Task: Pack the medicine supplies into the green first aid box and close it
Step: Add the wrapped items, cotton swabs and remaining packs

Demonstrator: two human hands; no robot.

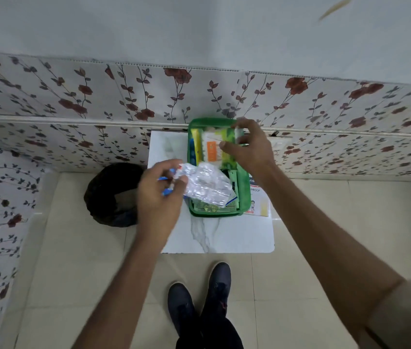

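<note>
The green first aid box (246, 197) lies open on a small white marble-pattern table (224, 235), with packets filling it. My left hand (159, 195) grips a bunch of silver blister strips (207, 185) together with some blue-and-white items, held over the box's left edge. My right hand (249, 147) pinches a green-and-white packet with an orange label (221, 144) above the far half of the box. A white leaflet with a cartoon figure (258, 200) pokes out from under the box on its right.
A black bin with a dark liner (113, 195) stands on the floor left of the table. The table backs against a floral-patterned wall (98, 96). My two dark shoes (199, 298) stand on beige floor tiles just in front of the table.
</note>
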